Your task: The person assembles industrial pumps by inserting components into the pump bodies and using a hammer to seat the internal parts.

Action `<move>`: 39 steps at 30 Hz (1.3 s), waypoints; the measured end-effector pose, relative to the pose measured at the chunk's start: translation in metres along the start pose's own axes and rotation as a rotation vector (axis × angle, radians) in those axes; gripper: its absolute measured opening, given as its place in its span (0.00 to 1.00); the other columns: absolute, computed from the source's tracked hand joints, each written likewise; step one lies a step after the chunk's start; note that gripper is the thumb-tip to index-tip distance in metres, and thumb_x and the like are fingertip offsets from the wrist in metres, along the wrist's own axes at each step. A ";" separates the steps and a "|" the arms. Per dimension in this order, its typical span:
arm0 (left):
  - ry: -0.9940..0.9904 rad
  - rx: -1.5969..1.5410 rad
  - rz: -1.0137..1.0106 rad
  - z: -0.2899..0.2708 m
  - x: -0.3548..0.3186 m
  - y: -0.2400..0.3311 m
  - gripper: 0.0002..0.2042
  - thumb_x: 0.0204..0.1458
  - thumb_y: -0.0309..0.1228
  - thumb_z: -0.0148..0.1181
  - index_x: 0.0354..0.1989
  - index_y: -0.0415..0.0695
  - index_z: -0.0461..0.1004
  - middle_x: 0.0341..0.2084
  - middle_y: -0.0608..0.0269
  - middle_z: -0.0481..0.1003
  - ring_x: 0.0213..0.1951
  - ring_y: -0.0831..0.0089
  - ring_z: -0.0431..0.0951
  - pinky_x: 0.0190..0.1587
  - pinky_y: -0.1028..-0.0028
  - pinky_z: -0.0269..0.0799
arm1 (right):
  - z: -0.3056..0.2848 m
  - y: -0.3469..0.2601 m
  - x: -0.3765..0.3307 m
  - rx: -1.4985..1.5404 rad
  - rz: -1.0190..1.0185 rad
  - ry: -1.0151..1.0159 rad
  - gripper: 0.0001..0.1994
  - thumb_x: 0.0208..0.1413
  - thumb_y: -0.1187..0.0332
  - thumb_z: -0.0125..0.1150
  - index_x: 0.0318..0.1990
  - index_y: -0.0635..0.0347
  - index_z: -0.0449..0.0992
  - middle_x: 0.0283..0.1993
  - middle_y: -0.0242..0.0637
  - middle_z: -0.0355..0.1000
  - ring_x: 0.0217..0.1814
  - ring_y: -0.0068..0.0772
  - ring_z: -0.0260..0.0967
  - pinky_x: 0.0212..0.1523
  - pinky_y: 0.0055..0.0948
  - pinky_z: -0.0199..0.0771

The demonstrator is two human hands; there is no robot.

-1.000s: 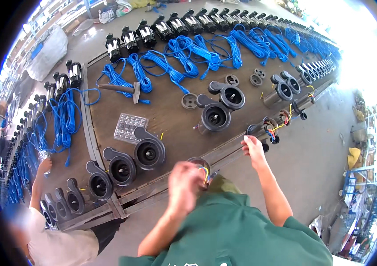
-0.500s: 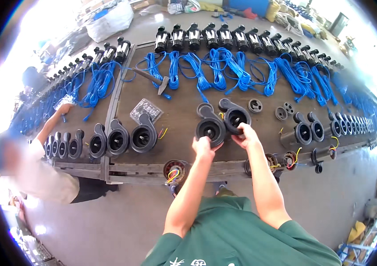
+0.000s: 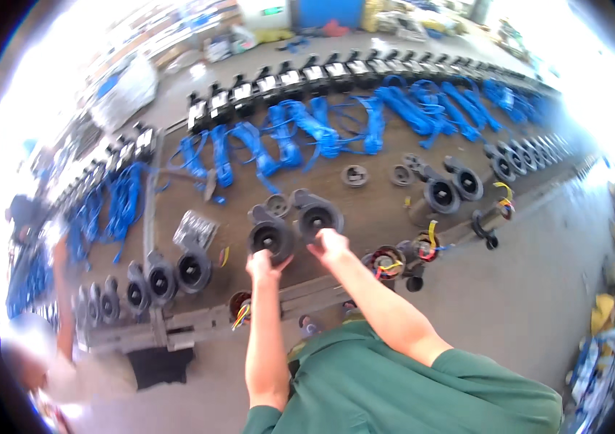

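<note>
My left hand (image 3: 267,265) grips the lower edge of a black round pump housing (image 3: 270,237) with a short spout on its far side. Beside it, my right hand (image 3: 331,247) is closed on the near edge of a second housing (image 3: 317,215) of the same kind. Both housings face upward, showing dark hollow insides with a small light piece in the middle. The two are close together over the brown bench. Just beyond them, a grey round disc (image 3: 276,205) lies partly hidden behind the left housing.
More housings (image 3: 192,270) line the bench edge. Motor stators (image 3: 385,262) with coloured wires sit along the near edge. A clear pack of small parts (image 3: 195,230), a hammer (image 3: 210,185), another disc (image 3: 354,176) and blue cable bundles (image 3: 315,130) lie farther back. A co-worker (image 3: 40,354) is at left.
The whole view has swung, so the bench appears tilted and shifted left. Both hands still hold the housings. The grey disc beyond them has come into sight.
</note>
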State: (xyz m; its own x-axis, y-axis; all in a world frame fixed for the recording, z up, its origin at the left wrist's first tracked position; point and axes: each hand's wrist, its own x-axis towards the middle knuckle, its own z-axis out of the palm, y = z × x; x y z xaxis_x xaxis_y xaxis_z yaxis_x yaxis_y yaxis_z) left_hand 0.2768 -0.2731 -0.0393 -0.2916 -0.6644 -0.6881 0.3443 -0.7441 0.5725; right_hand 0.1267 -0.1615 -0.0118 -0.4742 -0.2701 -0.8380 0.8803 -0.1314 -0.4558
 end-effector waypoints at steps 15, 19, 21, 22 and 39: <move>-0.405 0.311 -0.140 -0.045 -0.109 -0.049 0.14 0.64 0.38 0.53 0.51 0.42 0.70 0.42 0.50 0.81 0.40 0.58 0.83 0.39 0.63 0.81 | -0.193 0.010 -0.181 -1.220 -0.728 -0.493 0.18 0.61 0.58 0.61 0.51 0.61 0.78 0.41 0.47 0.82 0.42 0.45 0.81 0.46 0.39 0.79; -0.434 0.696 -0.071 -0.099 -0.119 -0.127 0.09 0.63 0.33 0.54 0.39 0.39 0.75 0.30 0.52 0.82 0.28 0.66 0.83 0.31 0.68 0.80 | -0.253 0.001 -0.177 -1.303 -0.692 -0.191 0.17 0.60 0.58 0.62 0.49 0.60 0.79 0.40 0.45 0.82 0.42 0.45 0.81 0.46 0.41 0.80; -0.308 0.869 0.091 -0.151 -0.092 -0.179 0.10 0.61 0.31 0.55 0.35 0.36 0.75 0.24 0.56 0.80 0.24 0.69 0.81 0.28 0.69 0.78 | -0.246 -0.020 -0.174 -1.357 -0.757 -0.217 0.16 0.60 0.59 0.61 0.49 0.60 0.78 0.40 0.44 0.81 0.44 0.46 0.80 0.45 0.42 0.80; -0.265 1.183 0.207 -0.186 -0.070 -0.200 0.10 0.58 0.31 0.57 0.34 0.35 0.76 0.22 0.55 0.79 0.24 0.70 0.80 0.26 0.68 0.77 | -0.239 -0.030 -0.173 -1.380 -0.834 -0.277 0.16 0.59 0.59 0.61 0.49 0.60 0.78 0.41 0.44 0.80 0.45 0.46 0.80 0.46 0.43 0.80; 0.566 0.660 -0.165 -0.321 -0.309 -0.404 0.06 0.58 0.30 0.57 0.36 0.43 0.78 0.26 0.58 0.75 0.25 0.64 0.74 0.26 0.62 0.72 | -0.301 -0.077 -0.170 -1.179 -1.191 -1.392 0.12 0.58 0.59 0.59 0.40 0.59 0.78 0.37 0.44 0.78 0.41 0.51 0.77 0.41 0.48 0.78</move>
State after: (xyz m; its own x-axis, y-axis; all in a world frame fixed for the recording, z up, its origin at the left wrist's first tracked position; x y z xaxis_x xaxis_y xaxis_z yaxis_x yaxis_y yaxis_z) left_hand 0.5141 0.2558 -0.2011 0.2537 -0.5409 -0.8019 -0.2995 -0.8322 0.4666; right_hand 0.1353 0.1819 0.0753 0.1486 -0.9262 0.3466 -0.4072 -0.3767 -0.8320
